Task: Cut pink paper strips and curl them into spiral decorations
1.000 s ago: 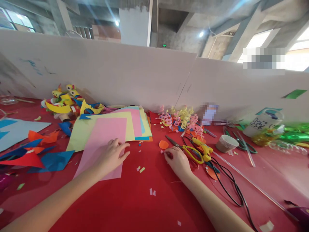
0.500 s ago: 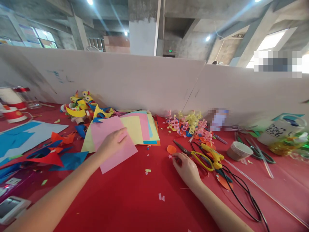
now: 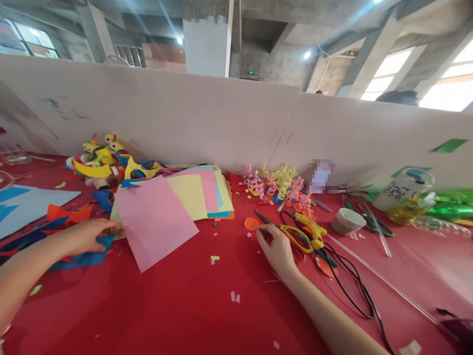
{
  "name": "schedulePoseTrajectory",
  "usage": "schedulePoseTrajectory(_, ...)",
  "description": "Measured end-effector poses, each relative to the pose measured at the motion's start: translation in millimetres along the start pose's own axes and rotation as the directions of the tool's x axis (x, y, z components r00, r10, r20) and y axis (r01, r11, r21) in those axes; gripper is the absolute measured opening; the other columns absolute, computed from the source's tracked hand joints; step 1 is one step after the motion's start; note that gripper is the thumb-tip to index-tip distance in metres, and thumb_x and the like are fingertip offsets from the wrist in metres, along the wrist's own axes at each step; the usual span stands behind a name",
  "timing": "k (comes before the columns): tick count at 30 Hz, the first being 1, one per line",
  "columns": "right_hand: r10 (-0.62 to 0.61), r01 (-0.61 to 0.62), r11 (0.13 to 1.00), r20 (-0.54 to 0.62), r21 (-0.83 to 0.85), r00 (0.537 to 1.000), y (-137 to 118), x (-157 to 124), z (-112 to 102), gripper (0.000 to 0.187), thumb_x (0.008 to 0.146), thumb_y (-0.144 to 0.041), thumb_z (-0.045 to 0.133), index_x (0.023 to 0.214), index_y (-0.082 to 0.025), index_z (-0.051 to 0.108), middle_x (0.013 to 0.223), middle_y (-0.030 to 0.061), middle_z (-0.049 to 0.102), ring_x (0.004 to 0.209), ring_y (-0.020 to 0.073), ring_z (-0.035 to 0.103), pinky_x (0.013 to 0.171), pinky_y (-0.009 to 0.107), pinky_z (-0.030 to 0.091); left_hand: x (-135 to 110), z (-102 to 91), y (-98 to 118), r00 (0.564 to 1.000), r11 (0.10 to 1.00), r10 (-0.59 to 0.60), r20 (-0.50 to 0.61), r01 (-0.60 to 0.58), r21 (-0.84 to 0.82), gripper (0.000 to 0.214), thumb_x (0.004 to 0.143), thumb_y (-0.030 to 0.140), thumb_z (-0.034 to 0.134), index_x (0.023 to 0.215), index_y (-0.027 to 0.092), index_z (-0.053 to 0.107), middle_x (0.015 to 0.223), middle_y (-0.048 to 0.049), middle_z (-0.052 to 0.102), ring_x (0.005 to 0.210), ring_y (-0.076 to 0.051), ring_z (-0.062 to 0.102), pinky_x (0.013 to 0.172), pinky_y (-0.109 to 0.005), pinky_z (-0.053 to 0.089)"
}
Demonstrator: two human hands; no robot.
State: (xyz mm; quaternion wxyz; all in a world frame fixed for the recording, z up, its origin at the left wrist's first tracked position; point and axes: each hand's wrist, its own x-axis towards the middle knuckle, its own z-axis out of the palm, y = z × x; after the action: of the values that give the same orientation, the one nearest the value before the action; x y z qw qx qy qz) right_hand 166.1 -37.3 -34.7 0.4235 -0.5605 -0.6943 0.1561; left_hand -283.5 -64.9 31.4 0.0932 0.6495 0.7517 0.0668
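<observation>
My left hand point(image 3: 86, 235) lies low on the red table point(image 3: 185, 305), fingers stretched toward a blue paper scrap point(image 3: 83, 259) at the left edge of a loose pink sheet point(image 3: 155, 222). The pink sheet lies askew in front of a stack of coloured paper point(image 3: 209, 192). My right hand point(image 3: 275, 246) rests on the table with its fingers curled and thumb and forefinger pinched together beside the blades of yellow-handled scissors point(image 3: 295, 236). What the pinch holds is too small to see. An orange paper disc point(image 3: 250, 223) lies just past those fingertips.
A white partition point(image 3: 221, 118) closes the back. Yellow and blue paper figures point(image 3: 103, 162) stand at the left, curled paper strips point(image 3: 281, 185) in the middle. A yellow glue gun point(image 3: 314, 229), its black cable point(image 3: 351, 286), a tape roll point(image 3: 346, 220) and a cup point(image 3: 402, 187) sit to the right.
My left hand has come off the pink sheet and moved left and down to the blue scraps. The pink sheet has turned and slid forward. My right hand has barely moved.
</observation>
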Motion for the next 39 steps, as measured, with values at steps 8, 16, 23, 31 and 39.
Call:
schedulePoseTrajectory(8, 0.063, -0.06, 0.994, -0.036, 0.096, 0.997, 2.6, 4.0, -1.5, 0.021, 0.081, -0.032, 0.049, 0.082, -0.018, 0.064, 0.077, 0.0051, 0.066, 0.061, 0.0167, 0.055, 0.061, 0.027, 0.042, 1.4, -55.9, 29.3, 0.979, 0.978, -0.042, 0.198, -0.001, 0.21, 0.013, 0.059, 0.015, 0.052, 0.068, 0.016, 0.062, 0.066, 0.0062, 0.063, 0.073, -0.016, 0.052, 0.066, -0.018, 0.031)
schedulePoseTrajectory(16, 0.142, -0.131, 0.881, 0.009, 0.454, 0.99, -10.5, -3.4, -1.3, 0.035, 0.087, -0.049, 0.039, 0.069, -0.021, 0.046, 0.055, -0.0027, 0.048, 0.051, 0.0124, 0.045, 0.051, 0.024, 0.037, -9.4, -67.8, 133.7, 0.922, 0.856, 0.329, 0.203, -0.201, -0.476, 0.033, 0.067, 0.041, 0.064, 0.09, 0.018, 0.066, 0.081, 0.0031, 0.066, 0.075, -0.015, 0.057, 0.067, -0.02, 0.039)
schedulePoseTrajectory(23, -0.02, -0.339, 0.689, 0.485, 0.64, 0.875, -36.7, -19.8, 7.9, 0.037, 0.079, -0.054, 0.053, 0.085, -0.017, 0.059, 0.067, 0.0002, 0.058, 0.054, 0.0119, 0.054, 0.053, 0.024, 0.043, -9.7, 40.1, 213.4, 0.77, 0.629, 0.491, 0.407, 0.009, -0.777, 0.031, 0.067, 0.043, 0.068, 0.085, 0.017, 0.067, 0.073, -0.002, 0.068, 0.065, -0.018, 0.06, 0.057, -0.025, 0.044)
schedulePoseTrajectory(31, 0.167, -0.343, 0.672, 0.317, 0.657, 0.934, -23.7, -10.4, 15.4, 0.03, 0.07, -0.047, 0.066, 0.078, -0.019, 0.06, 0.064, -0.0002, 0.061, 0.055, 0.0139, 0.057, 0.054, 0.026, 0.047, -18.5, 77.1, 216.2, 0.784, 0.262, 0.4, 0.475, 0.399, -0.879, 0.041, 0.068, 0.046, 0.068, 0.096, 0.016, 0.064, 0.095, -0.0099, 0.07, 0.084, -0.023, 0.064, 0.074, -0.032, 0.048)
schedulePoseTrajectory(39, 0.244, -0.537, 0.391, 0.478, 0.748, 0.844, -26.1, -6.1, 8.4, 0.038, 0.069, -0.054, 0.064, 0.076, -0.016, 0.065, 0.064, 0.0022, 0.064, 0.056, 0.0133, 0.059, 0.054, 0.024, 0.048, -21.4, 83.4, 219.1, 0.845, 0.232, 0.357, 0.399, 0.333, -0.914, 0.028, 0.065, 0.037, 0.073, 0.083, 0.016, 0.065, 0.078, -0.0054, 0.071, 0.072, -0.021, 0.065, 0.071, -0.033, 0.048)
